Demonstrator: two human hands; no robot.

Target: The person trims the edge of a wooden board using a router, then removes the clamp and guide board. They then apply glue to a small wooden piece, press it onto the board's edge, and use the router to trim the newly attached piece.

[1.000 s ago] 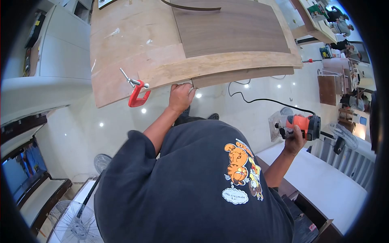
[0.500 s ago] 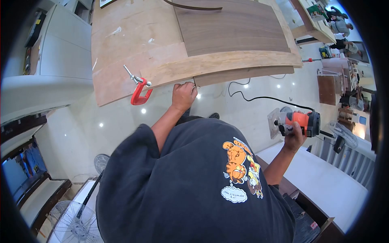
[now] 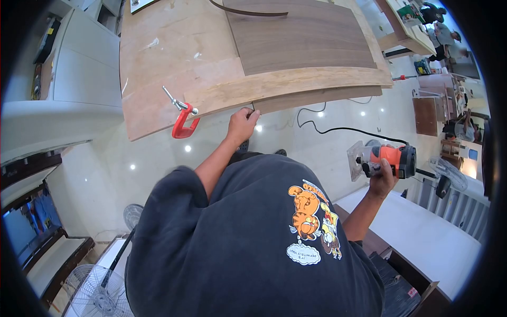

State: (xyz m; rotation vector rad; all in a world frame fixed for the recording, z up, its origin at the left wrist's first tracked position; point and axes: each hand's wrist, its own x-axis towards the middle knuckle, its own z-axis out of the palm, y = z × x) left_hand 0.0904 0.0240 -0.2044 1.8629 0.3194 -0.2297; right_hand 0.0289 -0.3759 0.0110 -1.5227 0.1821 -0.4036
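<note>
My right hand [image 3: 384,182] is wrapped around an orange and black trim router [image 3: 390,160], held off to the right with its clear base facing left. A black cord [image 3: 348,128] runs from the router toward the workbench. At the bench's near edge, my left hand [image 3: 243,126] is closed in a pinch by the left end of a brown wood panel [image 3: 317,99]. What its fingertips hold is too small to make out. Above the panel lies a pale wooden strip [image 3: 296,80]. To the left, a red C-clamp [image 3: 182,121] sits on the bench edge.
A larger brown board [image 3: 301,39] and a curved dark strip [image 3: 253,11] lie on the plywood bench top [image 3: 163,68]. White cabinets [image 3: 84,63] stand at left, a fan [image 3: 100,296] at lower left. Several people are at the far right.
My left hand has shifted slightly right and down at the panel's end, its fingers turning a little. The router has barely moved in my right hand.
</note>
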